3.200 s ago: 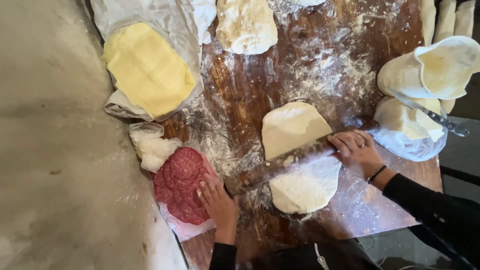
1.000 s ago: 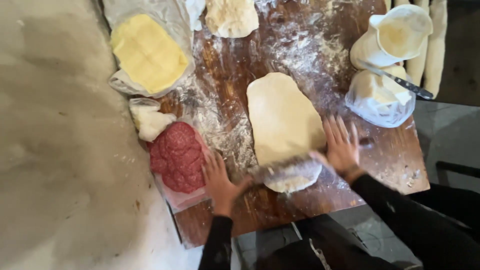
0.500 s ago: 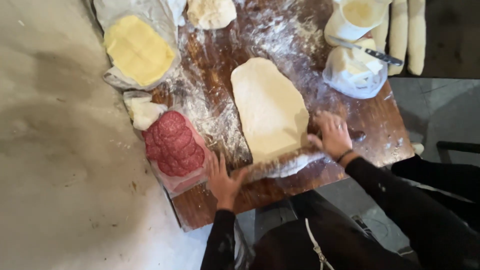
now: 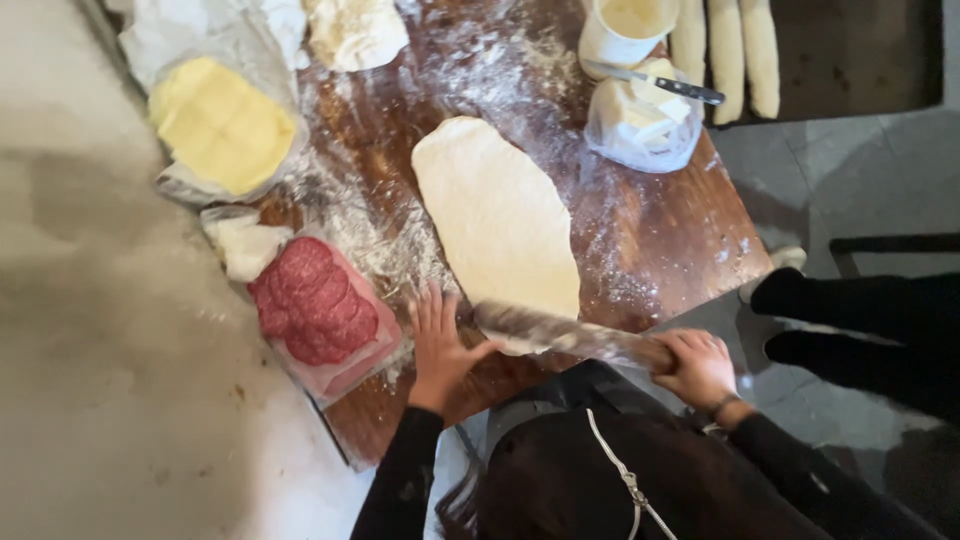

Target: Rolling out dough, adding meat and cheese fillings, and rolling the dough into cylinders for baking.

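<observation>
At lower centre, left hand [image 4: 438, 345] lies flat and right hand [image 4: 700, 368] grasps the rolling pin [image 4: 570, 335]; even pressure would keep the dough [image 4: 495, 215] uniform.

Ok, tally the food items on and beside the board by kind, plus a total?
Rolled dough sheet: 1
Dough lump: 1
Dough logs: 3
Salami pack: 1
Sliced cheese stack: 1
White cheese piece: 1
Bag of white chunks: 1
Total: 9
</observation>
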